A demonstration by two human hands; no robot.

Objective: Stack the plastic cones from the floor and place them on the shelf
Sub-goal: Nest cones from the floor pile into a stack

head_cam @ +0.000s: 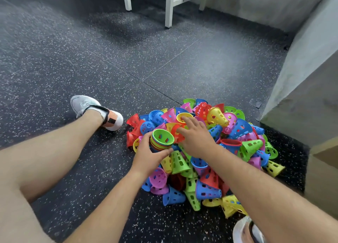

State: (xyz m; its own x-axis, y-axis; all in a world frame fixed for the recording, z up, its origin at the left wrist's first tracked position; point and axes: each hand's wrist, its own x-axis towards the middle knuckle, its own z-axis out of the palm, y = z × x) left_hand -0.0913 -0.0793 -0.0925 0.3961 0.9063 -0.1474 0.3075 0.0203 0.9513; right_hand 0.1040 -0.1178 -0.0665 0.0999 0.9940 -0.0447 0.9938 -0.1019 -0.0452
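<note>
A heap of small perforated plastic cones point(243, 133) in red, blue, green, yellow and pink lies on the dark speckled floor. My left hand point(149, 156) grips a nested stack of cones point(161, 139), held wide end up with a green cone innermost. My right hand point(194, 135) reaches over the heap just right of the stack, fingers spread and touching a red cone point(176, 131) and a yellow cone point(182, 117). Whether it holds either cone is hidden under the palm. The shelf is not in view.
My left leg and grey shoe point(95, 111) stretch out left of the heap; my other shoe point(247, 231) shows at the bottom edge. White bench legs point(169, 8) stand at the back. A grey concrete ledge point(301, 89) runs along the right.
</note>
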